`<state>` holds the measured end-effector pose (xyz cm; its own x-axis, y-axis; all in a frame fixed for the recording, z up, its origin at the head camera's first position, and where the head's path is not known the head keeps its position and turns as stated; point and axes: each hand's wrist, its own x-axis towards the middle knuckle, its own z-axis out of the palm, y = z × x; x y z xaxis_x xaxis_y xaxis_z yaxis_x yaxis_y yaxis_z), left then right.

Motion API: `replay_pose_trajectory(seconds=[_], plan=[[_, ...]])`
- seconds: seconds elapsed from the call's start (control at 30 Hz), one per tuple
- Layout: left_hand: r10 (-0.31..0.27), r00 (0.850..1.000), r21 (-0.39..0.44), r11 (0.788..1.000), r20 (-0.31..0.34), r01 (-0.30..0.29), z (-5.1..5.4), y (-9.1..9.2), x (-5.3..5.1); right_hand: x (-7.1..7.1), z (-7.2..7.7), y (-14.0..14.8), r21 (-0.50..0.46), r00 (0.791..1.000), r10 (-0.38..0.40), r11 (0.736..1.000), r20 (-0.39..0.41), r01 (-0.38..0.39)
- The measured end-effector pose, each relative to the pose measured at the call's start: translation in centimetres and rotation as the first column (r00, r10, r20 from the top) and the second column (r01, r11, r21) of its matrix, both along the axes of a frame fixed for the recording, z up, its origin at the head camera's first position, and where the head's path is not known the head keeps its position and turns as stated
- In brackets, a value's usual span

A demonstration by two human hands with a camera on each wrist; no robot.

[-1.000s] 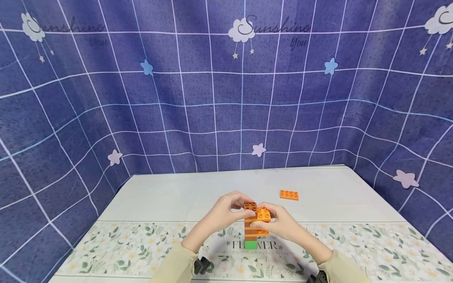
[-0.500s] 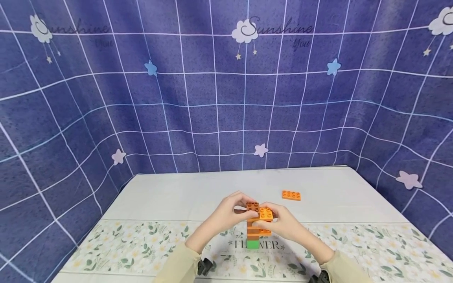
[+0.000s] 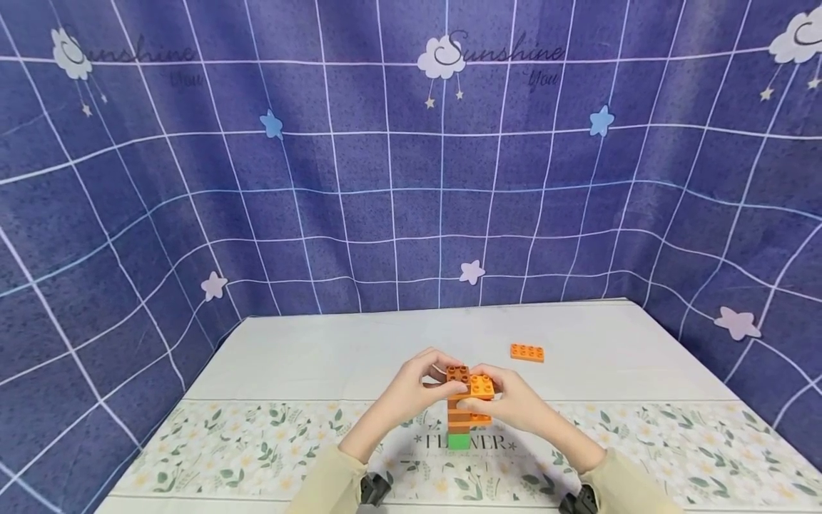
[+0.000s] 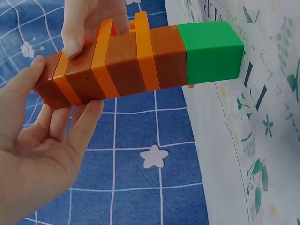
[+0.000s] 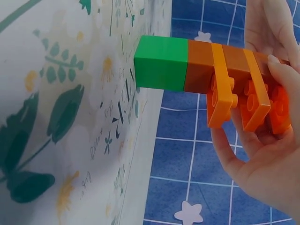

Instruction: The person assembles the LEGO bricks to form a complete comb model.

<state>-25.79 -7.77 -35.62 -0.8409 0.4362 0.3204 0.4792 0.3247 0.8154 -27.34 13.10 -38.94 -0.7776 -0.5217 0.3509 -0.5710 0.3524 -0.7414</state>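
A tower of toy building bricks stands upright on the table. At its foot is a green block (image 4: 213,51), with brown bricks (image 4: 125,64) and thin orange plates (image 5: 224,89) alternating above it. The orange plates jut out to the right, studs up. My left hand (image 3: 416,384) pinches the topmost brown brick (image 3: 458,373) between thumb and fingers. From the right side, my right hand (image 3: 516,404) grips the upper tower, its thumb on a brown brick below the top and its fingers about the jutting plates. Fingers partly cover the upper layers.
A loose orange eight-stud plate (image 3: 527,353) lies farther back on the table, right of the tower. The table cloth (image 3: 321,357) is white with a floral strip in front. A blue gridded curtain (image 3: 359,214) closes off the back and sides.
Both hands keep their hold on the upper tower, with hardly any movement. The view has shifted slightly.
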Motion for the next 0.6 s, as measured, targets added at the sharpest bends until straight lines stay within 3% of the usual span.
replay_pose_trajectory(seconds=[0.33,0.6], plan=[[-0.012,0.999,0.001,1.0,0.053,0.012,-0.35,0.03,-0.19,0.04,0.06,0.36,0.008,1.0,0.007,1.0,0.004,-0.007],[-0.003,0.999,0.013,1.0,0.046,0.003,-0.69,-0.07,-0.57,-0.34,0.14,0.47,0.025,0.999,0.019,1.0,-0.036,-0.019]])
